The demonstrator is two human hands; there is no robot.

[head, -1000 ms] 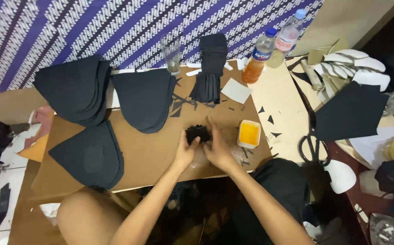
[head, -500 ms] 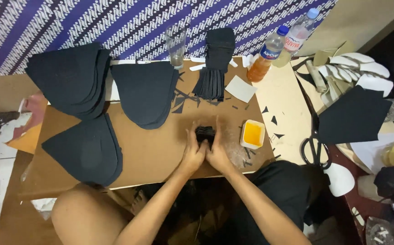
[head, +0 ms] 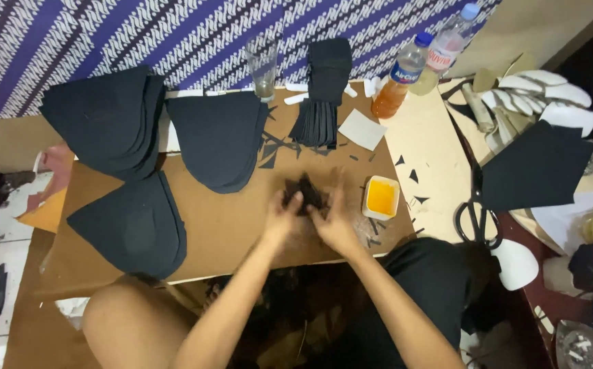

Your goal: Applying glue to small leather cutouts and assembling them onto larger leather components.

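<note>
Both my hands meet over the middle of the brown cardboard work board (head: 228, 229). Between them sits a small clump of black fabric scraps (head: 305, 191). My left hand (head: 280, 217) presses it from the left with the fingers curled round it, and my right hand (head: 334, 222) cups it from the right. The picture is blurred here, so the grip is not sharp. A small white tub of orange-yellow glue (head: 380, 197) stands just right of my right hand.
Three piles of black curved fabric pieces (head: 218, 137) lie on the board's left and back. A folded black stack (head: 324, 92), a glass (head: 262, 65) and two bottles (head: 402, 75) stand at the back. Black scissors (head: 475, 212) and a black sheet (head: 532, 167) lie right.
My hands drew together on the clump half a second ago and have since opened slightly around it. The camera has shifted a little.
</note>
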